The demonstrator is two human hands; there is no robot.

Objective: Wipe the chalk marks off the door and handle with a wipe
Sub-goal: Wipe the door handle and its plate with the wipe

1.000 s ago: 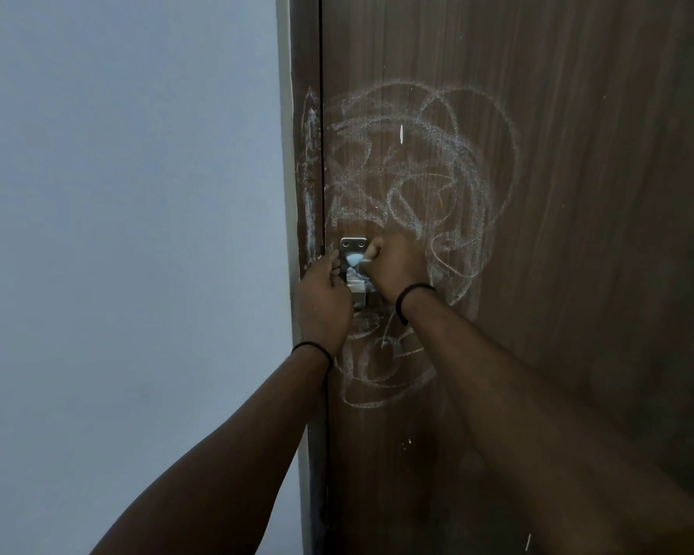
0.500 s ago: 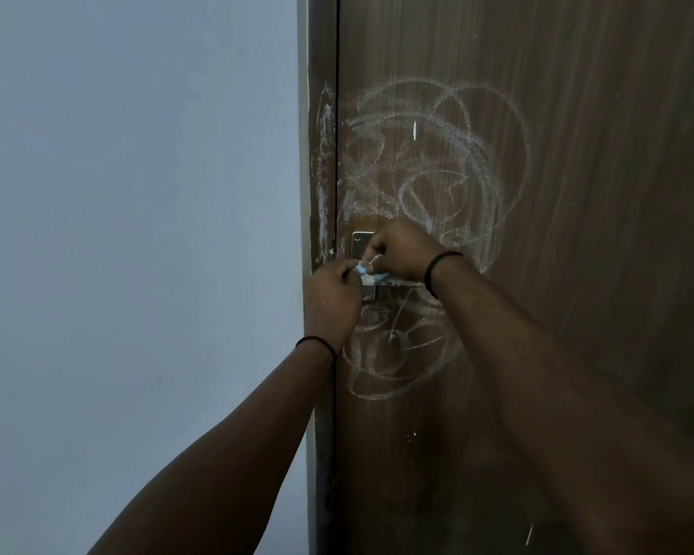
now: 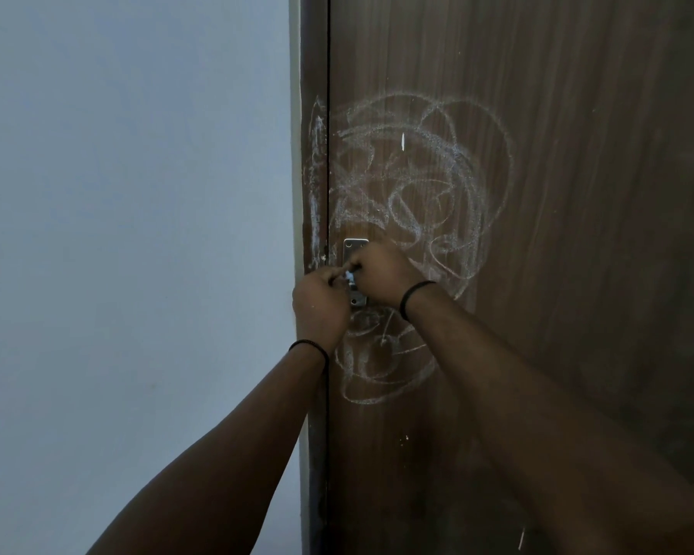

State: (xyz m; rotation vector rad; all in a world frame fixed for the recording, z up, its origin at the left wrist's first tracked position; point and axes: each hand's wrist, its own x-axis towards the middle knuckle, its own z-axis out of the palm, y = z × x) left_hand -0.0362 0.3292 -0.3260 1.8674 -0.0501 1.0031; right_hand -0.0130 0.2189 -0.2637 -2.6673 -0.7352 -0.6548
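Scene: A person stands at a brown wooden door [image 3: 557, 274], both hands raised to the metal handle plate [image 3: 355, 247] near the door's left edge.
Chalk: White chalk scribbles [image 3: 421, 182] loop across the door above the handle, more curl below it [image 3: 381, 366], and a streak runs down the door frame [image 3: 317, 182]; almost all of it looks unwiped.
Wipe: A small pale wipe [image 3: 350, 277] shows only as a scrap between the two hands, right against the handle.
Left hand: The left hand [image 3: 321, 308] has its fingers curled, the tips pinching at the wipe from the frame side.
Right hand: The right hand [image 3: 379, 274] covers the middle of the plate, fingers bent over the wipe; whether they also grip the handle itself cannot be told, since the lever is hidden.
Risk, slip: With so little wipe showing, it may well bunch up or drop out of the pinch once rubbing starts, leaving bare fingers to smear the chalk.
Risk, spread: A wipe loaded from the handle could drag dust across the wood grain, turning lines into a haze.
Risk, door: A hard press on the handle might unlatch the door and swing it away mid-stroke.
Risk, misses: The frame streak and lower loops sit outside the hands' present reach and are easily overlooked.
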